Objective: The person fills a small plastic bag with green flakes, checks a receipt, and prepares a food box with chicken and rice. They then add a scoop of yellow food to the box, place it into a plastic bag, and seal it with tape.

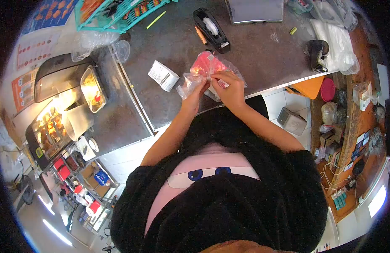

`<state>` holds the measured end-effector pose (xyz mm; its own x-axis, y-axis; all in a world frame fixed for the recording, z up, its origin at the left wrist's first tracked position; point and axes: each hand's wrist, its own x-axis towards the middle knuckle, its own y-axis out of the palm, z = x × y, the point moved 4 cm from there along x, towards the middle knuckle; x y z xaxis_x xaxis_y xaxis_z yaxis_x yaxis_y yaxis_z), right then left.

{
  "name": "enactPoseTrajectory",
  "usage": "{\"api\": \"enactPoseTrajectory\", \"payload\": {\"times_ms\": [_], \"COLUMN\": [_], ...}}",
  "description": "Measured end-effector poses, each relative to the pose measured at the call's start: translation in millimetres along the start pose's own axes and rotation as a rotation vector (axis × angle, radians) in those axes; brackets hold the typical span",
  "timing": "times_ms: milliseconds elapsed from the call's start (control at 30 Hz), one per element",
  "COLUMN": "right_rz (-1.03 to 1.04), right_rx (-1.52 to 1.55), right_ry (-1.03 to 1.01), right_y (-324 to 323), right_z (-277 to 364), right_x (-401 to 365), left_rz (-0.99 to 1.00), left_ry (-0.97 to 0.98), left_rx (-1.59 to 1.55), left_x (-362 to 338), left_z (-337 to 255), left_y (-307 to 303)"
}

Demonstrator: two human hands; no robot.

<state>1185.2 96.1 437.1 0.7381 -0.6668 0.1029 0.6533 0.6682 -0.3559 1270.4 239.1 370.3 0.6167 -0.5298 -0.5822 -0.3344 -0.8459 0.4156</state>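
A clear plastic bag (233,68) with something red and pink inside lies at the front edge of the dark counter. My left hand (194,98) pinches the gathered plastic from the left side. From the right, my right hand (229,89) has its fingers closed on the bag's neck, close to the left fingertips. What exactly is in the bag I cannot make out. Left of the bag, apart from my hands, sits a small white box or packet with a printed label (163,76).
A black tape dispenser (212,30) and an orange marker (201,36) lie beyond the bag. A teal basket (119,25) stands at the back left, near a tray of food (93,89). White plastic bags (336,42) lie at the right, beside a black object (317,55).
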Motion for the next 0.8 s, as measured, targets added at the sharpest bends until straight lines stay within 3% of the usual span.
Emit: {"api": "enactPoseTrajectory", "payload": {"times_ms": [700, 800], "right_rz": [0.015, -0.028], "right_rx": [-0.028, -0.042], "right_ry": [0.015, -0.035], "right_y": [1.6, 3.2], "right_z": [2.6, 2.9], "right_x": [2.8, 4.8], "left_rz": [0.002, 0.060], "left_ry": [0.014, 0.152], "left_rx": [-0.017, 0.189], "left_x": [5.9, -2.0], "left_z": [1.5, -17.7], "left_y": [-2.1, 7.0]}}
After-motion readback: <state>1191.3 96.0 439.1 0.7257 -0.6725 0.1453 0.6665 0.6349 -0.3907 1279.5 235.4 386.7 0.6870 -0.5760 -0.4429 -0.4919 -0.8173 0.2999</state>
